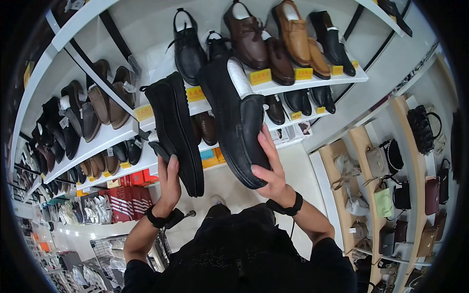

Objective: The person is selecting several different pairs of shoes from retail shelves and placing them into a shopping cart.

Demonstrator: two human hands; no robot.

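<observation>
Two black shoes are held up in front of the shoe shelf. My left hand [169,178] grips one black shoe [177,132] near its toe, and that shoe is turned on its side with its sole edge showing. Around the toe end of the other black shoe [239,127] my right hand [271,168] is closed, with fingers along its side. White stuffing shows in this second shoe's opening. The shoes are close together, toes toward me.
Behind the shoes runs a curved white shelf [273,87] with brown, tan and black shoes and yellow tags. Bags stand on wooden shelves [373,195] at the right. Red shoe boxes [129,202] and a wire rack [105,249] are at the lower left.
</observation>
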